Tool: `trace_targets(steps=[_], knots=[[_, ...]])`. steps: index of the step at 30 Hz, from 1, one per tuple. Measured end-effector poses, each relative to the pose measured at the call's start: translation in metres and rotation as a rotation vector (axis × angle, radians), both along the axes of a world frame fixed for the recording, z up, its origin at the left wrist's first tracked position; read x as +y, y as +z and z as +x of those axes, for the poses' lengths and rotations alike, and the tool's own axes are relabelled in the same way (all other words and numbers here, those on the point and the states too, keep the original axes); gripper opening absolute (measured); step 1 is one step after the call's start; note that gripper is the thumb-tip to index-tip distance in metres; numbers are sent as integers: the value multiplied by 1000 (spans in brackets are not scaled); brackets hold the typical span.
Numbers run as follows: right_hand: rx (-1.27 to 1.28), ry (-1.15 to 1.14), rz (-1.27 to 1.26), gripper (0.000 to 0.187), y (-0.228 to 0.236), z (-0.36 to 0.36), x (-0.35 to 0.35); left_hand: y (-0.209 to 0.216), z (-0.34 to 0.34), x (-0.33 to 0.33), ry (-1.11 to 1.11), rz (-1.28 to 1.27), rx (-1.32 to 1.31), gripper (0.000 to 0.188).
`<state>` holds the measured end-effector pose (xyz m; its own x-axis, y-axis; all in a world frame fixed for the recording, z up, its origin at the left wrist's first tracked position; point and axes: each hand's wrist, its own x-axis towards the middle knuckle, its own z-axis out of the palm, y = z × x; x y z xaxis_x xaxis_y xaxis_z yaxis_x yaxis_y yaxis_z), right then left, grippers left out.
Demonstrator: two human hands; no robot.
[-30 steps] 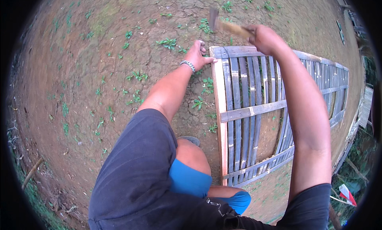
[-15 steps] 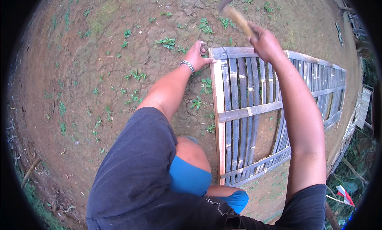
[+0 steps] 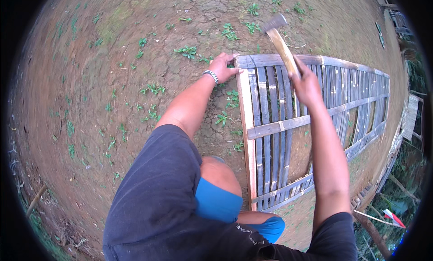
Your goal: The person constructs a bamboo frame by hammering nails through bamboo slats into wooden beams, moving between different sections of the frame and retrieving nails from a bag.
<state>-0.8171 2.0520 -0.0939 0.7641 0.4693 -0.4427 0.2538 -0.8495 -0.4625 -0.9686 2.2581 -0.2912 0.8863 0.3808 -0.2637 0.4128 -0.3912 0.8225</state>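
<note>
My right hand [image 3: 307,86] is closed round the pale wooden handle of a hatchet [image 3: 283,48]. The hatchet's dark metal head hangs above the bamboo panel's [image 3: 282,125] far edge, apart from it. That panel is made of grey slats crossed by several split-bamboo rails. A pale wooden batten [image 3: 247,103] runs along its left end. At the far left corner, my left hand [image 3: 222,67] grips the end of the batten and panel, thumb on the near side and fingers at the far edge. Anything small between those fingers cannot be made out.
Cracked brown soil [image 3: 135,44] with small green weeds [image 3: 186,51] surrounds the panel. My bent knee [image 3: 221,175] is close to the batten's near end. A red and white flag [image 3: 393,218] on a stick, poles and plants line the right edge.
My right hand has come nearer to me, bringing the hatchet down from higher up, over the panel's far edge. My left hand stays at the corner, its fingers less curled.
</note>
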Motion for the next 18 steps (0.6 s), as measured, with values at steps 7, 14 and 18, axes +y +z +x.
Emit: trace_targets(steps=[7,14,18], knots=[[180,-491,304,61,4,-134,-160,-16,16,-9,185,19,6,44],[239,-881,257,62,6,-242,-256,-11,24,-24,259,192,-74,43],[217,-986,248,62,3,-263,-300,-20,26,-18,278,108,-134,39]])
